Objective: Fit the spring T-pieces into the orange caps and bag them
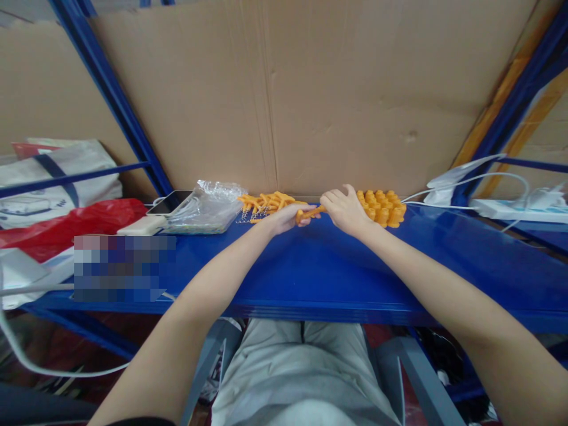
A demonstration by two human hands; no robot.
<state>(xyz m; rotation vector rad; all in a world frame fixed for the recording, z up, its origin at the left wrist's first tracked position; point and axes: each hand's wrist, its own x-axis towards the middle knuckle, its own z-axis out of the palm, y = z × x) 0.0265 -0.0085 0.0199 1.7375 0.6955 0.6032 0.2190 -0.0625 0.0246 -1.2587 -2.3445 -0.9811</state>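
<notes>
Over the back of the blue tabletop, my left hand is closed around an orange rod-shaped piece with a thicker end. My right hand pinches the other end of the same piece, its fingers partly covering it. Left of my left hand lies a loose pile of orange stick-like pieces, with small thin silvery bits among them. Close to the right of my right hand stand orange peg-like cylinders, grouped upright in rows; my hand hides some of their left side.
A cardboard panel rises behind the blue table. Leftward lie clear plastic bags, a phone, a white box-like item and a red bag. White cables run at the right by a blue post.
</notes>
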